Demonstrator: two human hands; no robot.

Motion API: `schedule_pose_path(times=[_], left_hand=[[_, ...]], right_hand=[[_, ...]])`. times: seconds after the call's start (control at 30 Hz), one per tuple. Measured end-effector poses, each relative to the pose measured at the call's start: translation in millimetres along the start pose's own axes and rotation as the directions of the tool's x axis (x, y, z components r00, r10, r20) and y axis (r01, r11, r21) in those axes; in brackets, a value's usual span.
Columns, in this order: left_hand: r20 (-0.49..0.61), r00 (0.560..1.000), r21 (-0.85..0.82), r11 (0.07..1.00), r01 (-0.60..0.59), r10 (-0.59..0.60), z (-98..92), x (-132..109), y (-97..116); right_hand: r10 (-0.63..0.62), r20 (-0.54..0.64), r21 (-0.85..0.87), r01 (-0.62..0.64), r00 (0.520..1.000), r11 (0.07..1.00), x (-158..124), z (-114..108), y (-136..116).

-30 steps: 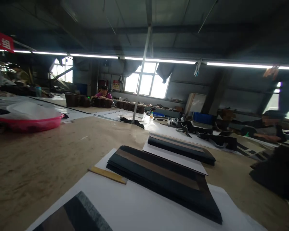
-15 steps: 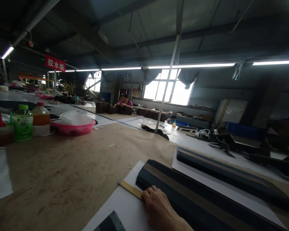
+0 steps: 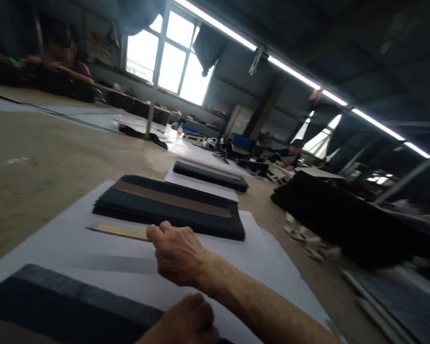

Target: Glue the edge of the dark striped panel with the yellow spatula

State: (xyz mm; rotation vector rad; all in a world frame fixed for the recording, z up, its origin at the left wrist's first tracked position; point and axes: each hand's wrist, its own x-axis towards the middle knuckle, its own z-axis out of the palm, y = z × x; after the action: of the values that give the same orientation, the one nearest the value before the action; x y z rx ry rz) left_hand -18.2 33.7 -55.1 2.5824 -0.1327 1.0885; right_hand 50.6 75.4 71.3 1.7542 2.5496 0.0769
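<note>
- Yellow strip (image 3: 123, 232): thin, straight and flat, at eight o'clock from centre; one end enclosed by the right fingers (image 3: 164, 231), free end pointing to nine o'clock.
- Dark panel (image 3: 57, 301): navy-black, with a greyish band along its far edge, lying at half past seven from the strip, partly out of view.

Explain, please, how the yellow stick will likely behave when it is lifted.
The yellow stick is probably stiff: it juts out straight from the right hand gripping it. Being slim and held one-handed, it seems light.
</note>
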Motion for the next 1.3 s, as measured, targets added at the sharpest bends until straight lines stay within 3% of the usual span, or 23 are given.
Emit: schedule_pose_path(times=[0.1, 0.13, 0.17, 0.3, 0.4, 0.5, 0.6, 0.77, 0.87, 0.97, 1.1, 1.3], left_hand=[[-0.149, 0.989, -0.017, 1.0, -0.01, 0.007, -5.9, 4, 6], [-0.093, 0.996, -0.019, 1.0, -0.003, 0.001, -15.4, 8, 12], [0.078, 0.991, -0.032, 0.993, 0.113, -0.11, -26.7, 13, 19], [0.054, 0.993, 0.006, 0.994, 0.107, -0.107, -60.4, 30, 39], [0.077, 0.989, -0.019, 0.991, 0.131, -0.129, -58.3, 34, 39], [0.186, 0.969, -0.081, 0.981, 0.178, -0.161, -48.0, 32, 32], [0.268, 0.952, -0.155, 0.968, 0.196, -0.15, -43.7, 30, 30], [0.366, 0.919, -0.127, 0.971, 0.203, -0.145, -46.2, 30, 32], [0.346, 0.931, -0.116, 0.98, 0.162, -0.113, -47.4, 31, 33], [0.331, 0.938, -0.074, 0.989, 0.131, -0.1, -48.1, 32, 34], [0.401, 0.91, -0.039, 0.99, 0.132, -0.106, -49.0, 32, 35], [0.434, 0.899, -0.018, 0.997, 0.069, -0.054, -50.2, 35, 36]], right_hand=[[0.159, 0.009, 0.077, -0.159, 0.987, 0.984, -85, -6, 24], [0.215, 0.009, 0.098, -0.215, 0.977, 0.972, -114, -5, 31], [0.274, 0.004, 0.119, -0.272, 0.962, 0.955, -142, -2, 36], [0.464, -0.078, 0.343, -0.413, 0.883, 0.844, -232, 24, 49], [0.488, -0.093, 0.482, -0.39, 0.868, 0.785, -267, 44, 49], [0.476, -0.089, 0.522, -0.366, 0.875, 0.77, -278, 56, 46], [0.454, -0.171, 0.494, -0.323, 0.874, 0.808, -282, 61, 44], [0.344, -0.303, 0.235, -0.28, 0.889, 0.931, -297, 64, 47], [0.27, -0.336, 0.14, -0.235, 0.902, 0.962, -305, 65, 54], [0.207, -0.269, 0.124, -0.179, 0.941, 0.976, -308, 61, 63], [0.181, -0.106, 0.129, -0.167, 0.978, 0.977, -307, 50, 74], [0.164, -0.075, 0.168, -0.149, 0.984, 0.974, -304, 46, 86]])
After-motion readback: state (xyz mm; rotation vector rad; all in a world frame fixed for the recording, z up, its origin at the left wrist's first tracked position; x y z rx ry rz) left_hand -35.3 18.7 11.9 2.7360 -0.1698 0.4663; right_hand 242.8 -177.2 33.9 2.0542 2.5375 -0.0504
